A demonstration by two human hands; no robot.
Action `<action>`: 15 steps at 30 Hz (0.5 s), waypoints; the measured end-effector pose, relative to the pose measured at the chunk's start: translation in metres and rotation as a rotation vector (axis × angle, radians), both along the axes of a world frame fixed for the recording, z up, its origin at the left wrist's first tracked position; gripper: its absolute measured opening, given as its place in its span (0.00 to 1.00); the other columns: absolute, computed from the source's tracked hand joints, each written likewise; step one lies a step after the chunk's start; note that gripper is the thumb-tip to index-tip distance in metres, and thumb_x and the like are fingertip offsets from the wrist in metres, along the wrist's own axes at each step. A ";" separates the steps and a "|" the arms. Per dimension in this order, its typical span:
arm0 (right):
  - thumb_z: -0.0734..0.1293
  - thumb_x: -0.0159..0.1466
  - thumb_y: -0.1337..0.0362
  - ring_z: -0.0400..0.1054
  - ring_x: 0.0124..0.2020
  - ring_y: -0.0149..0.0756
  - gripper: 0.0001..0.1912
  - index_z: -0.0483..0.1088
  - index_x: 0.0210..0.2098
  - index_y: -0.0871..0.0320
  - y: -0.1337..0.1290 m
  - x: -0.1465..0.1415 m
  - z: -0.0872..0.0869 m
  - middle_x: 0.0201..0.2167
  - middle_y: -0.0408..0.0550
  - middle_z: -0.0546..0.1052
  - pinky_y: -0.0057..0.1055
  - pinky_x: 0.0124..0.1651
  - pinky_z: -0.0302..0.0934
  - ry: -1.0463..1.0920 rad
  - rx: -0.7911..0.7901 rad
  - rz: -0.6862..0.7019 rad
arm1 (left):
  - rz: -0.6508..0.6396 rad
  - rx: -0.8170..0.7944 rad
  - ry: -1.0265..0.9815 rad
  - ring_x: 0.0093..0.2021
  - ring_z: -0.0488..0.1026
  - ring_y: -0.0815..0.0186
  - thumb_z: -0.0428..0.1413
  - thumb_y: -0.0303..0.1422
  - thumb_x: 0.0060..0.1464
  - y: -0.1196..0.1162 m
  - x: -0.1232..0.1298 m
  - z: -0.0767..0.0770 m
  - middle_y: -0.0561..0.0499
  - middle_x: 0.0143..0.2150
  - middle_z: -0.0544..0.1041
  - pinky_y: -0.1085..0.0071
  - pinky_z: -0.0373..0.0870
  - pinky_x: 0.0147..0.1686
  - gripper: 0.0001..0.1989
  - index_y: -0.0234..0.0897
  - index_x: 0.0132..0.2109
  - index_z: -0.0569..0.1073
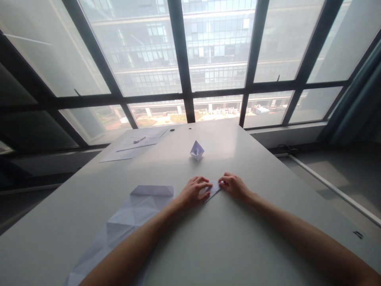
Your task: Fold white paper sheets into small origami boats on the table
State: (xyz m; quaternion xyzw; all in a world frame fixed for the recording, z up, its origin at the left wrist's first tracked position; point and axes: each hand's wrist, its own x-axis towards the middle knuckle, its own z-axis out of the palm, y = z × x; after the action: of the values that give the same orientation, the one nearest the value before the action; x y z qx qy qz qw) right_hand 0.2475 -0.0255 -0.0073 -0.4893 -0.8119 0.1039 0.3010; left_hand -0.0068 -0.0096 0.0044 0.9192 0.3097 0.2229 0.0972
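A small folded piece of paper [212, 190] lies on the white table between my two hands. My left hand [195, 192] rests over its left side, fingers bent and pressing on it. At its right corner, the thumb and fingers of my right hand [233, 185] pinch the edge. Beyond them stands a folded paper boat [197, 151] with a pointed top. Under and beside my left forearm spreads a large creased sheet of paper [131, 214], its far edge folded over.
Flat paper sheets [127, 149] lie at the table's far left, with a small white object [139, 140] on top. Two dark holes show near the table's [268, 182] far edge. Tall framed windows [217, 47] stand behind it, and a curtain [354, 107] hangs at the right.
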 end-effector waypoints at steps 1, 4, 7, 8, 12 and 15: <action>0.65 0.67 0.66 0.70 0.33 0.35 0.09 0.79 0.39 0.54 0.000 0.000 -0.001 0.34 0.46 0.75 0.29 0.37 0.60 0.005 0.002 -0.006 | 0.001 -0.001 0.000 0.55 0.70 0.56 0.59 0.36 0.60 0.000 0.000 0.000 0.46 0.53 0.75 0.57 0.63 0.60 0.16 0.47 0.55 0.76; 0.63 0.67 0.69 0.70 0.33 0.34 0.12 0.79 0.39 0.54 0.001 0.001 -0.003 0.36 0.47 0.76 0.29 0.37 0.60 -0.005 0.032 -0.042 | 0.003 -0.003 -0.003 0.55 0.70 0.56 0.59 0.37 0.60 0.000 0.001 0.000 0.47 0.53 0.75 0.58 0.64 0.60 0.16 0.47 0.55 0.76; 0.62 0.67 0.70 0.71 0.34 0.35 0.12 0.79 0.40 0.54 0.002 0.002 -0.006 0.37 0.48 0.77 0.29 0.38 0.60 -0.027 0.047 -0.101 | 0.004 -0.007 0.000 0.55 0.69 0.56 0.59 0.37 0.60 -0.001 0.001 0.001 0.47 0.53 0.75 0.58 0.64 0.60 0.15 0.48 0.55 0.76; 0.62 0.67 0.70 0.71 0.34 0.35 0.13 0.78 0.41 0.54 0.002 0.002 -0.006 0.37 0.49 0.77 0.29 0.38 0.60 -0.034 0.046 -0.113 | 0.003 -0.010 0.003 0.55 0.69 0.56 0.59 0.37 0.60 -0.001 0.001 0.002 0.47 0.54 0.74 0.57 0.63 0.60 0.15 0.48 0.55 0.76; 0.62 0.69 0.66 0.71 0.35 0.36 0.12 0.78 0.42 0.55 0.003 0.003 -0.005 0.39 0.49 0.76 0.30 0.39 0.61 -0.034 0.035 -0.130 | 0.004 -0.022 0.024 0.56 0.69 0.55 0.57 0.35 0.62 -0.001 0.000 0.002 0.47 0.54 0.74 0.57 0.62 0.60 0.16 0.49 0.56 0.76; 0.64 0.68 0.61 0.71 0.34 0.36 0.10 0.78 0.42 0.54 0.002 0.004 -0.003 0.39 0.48 0.76 0.30 0.39 0.61 -0.035 0.006 -0.112 | 0.002 -0.022 0.034 0.57 0.68 0.55 0.58 0.36 0.61 -0.001 -0.001 0.003 0.47 0.55 0.73 0.56 0.61 0.61 0.17 0.49 0.57 0.75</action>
State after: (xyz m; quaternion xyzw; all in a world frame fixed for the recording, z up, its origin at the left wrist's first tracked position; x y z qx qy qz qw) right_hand 0.2519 -0.0230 -0.0099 -0.5350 -0.7886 0.0756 0.2935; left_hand -0.0074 -0.0108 0.0069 0.9214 0.3147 0.2040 0.1017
